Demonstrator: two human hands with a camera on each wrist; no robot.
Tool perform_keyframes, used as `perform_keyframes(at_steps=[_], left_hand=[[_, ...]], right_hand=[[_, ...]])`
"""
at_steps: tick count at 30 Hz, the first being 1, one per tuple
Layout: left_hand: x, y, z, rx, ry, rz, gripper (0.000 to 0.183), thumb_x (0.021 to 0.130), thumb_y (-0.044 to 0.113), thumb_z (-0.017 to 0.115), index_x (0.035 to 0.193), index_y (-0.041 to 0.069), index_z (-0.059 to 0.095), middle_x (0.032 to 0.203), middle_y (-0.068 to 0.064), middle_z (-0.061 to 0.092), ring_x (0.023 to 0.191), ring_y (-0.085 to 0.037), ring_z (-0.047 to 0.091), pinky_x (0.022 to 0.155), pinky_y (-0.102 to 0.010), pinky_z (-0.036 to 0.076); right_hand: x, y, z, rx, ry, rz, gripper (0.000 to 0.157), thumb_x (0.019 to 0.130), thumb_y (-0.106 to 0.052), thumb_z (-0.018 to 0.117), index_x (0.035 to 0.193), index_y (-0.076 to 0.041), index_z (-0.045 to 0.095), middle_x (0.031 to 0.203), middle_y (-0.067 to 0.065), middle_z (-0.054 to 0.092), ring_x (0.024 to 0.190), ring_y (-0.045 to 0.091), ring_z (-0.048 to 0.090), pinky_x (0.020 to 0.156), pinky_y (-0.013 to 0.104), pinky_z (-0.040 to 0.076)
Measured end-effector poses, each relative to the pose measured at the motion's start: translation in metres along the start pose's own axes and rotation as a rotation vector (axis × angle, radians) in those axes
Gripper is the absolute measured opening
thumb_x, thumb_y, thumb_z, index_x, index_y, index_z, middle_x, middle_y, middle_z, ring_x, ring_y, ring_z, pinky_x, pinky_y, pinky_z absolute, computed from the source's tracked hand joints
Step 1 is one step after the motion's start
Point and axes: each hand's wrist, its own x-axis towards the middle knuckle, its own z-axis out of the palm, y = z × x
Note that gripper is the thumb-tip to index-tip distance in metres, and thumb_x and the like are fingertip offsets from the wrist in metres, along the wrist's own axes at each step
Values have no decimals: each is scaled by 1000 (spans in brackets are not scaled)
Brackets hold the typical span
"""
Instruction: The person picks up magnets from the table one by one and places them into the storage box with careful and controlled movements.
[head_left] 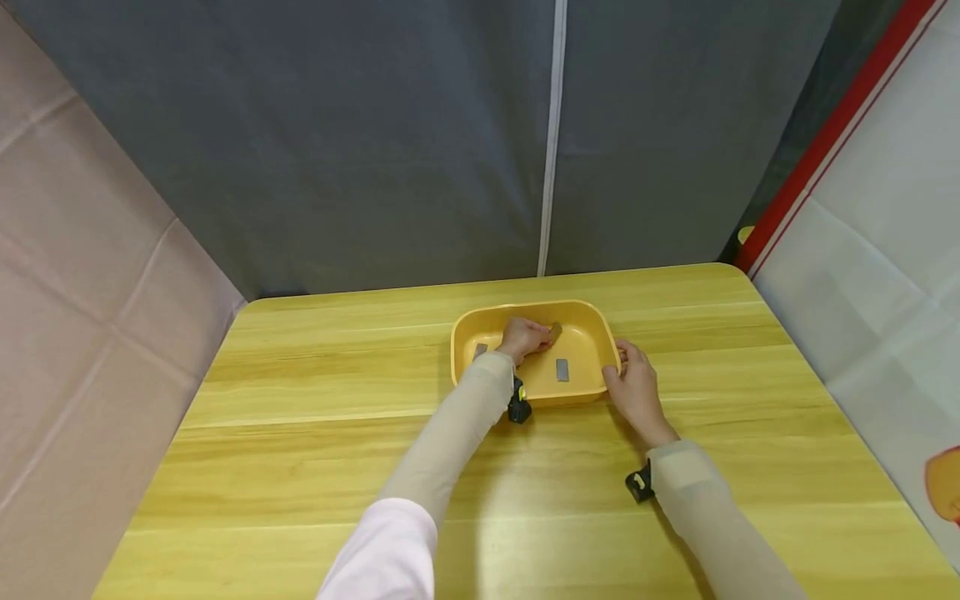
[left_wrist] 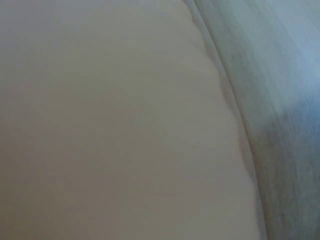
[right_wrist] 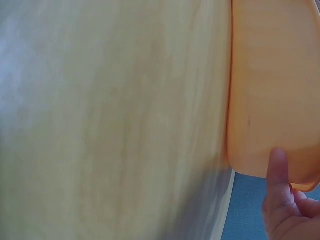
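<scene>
A yellow-orange plastic basin (head_left: 534, 398) stands on the wooden table. My left hand (head_left: 522, 337) reaches inside it, its fingertips pinching a small flat brownish piece (head_left: 556, 332) near the far wall. A grey rectangular piece (head_left: 562, 370) lies on the basin floor. Another grey piece (head_left: 480, 350) sits at the left, partly hidden by my left wrist. At the basin's right end my right hand (head_left: 636, 387) grips the rim. In the right wrist view the thumb (right_wrist: 278, 167) presses the outer wall. A blurred pale surface fills most of the left wrist view.
The wooden table (head_left: 300, 467) extends around the basin. A dark grey curtain (head_left: 360, 167) hangs behind its far edge. Pale cloth (head_left: 97, 333) stands at the left, and a white cloth with a red border (head_left: 885, 250) at the right.
</scene>
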Motion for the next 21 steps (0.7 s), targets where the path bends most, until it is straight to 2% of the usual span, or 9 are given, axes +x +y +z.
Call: perform_keyframes(at_steps=[12,18,21], left_hand=[[-1,-2,-3,113,48,51,12,81,5,62,86,-4,69,78,-10,64,64,-16,60,58,-21,50],[-2,-2,-5,174,69,67,12,81,7,63,85,-1,70,77,-8,64,63,-15,58,55,-20,48],[-3,-2,-5,172,75,72,12,81,6,63,86,-3,69,79,-10,65,66,-18,61,55,-20,49]], right_hand=[[-1,-2,1,1,-1,0,41,81,0,46,120,12,42,95,23,49,68,25,48,53,26,40],[-1,-4,2,2,-16,16,42,81,0,46,121,11,42,96,22,49,70,26,48,57,30,41],[-1,-5,3,9,-24,27,42,82,-1,46,122,10,41,97,22,49,71,26,49,58,32,42]])
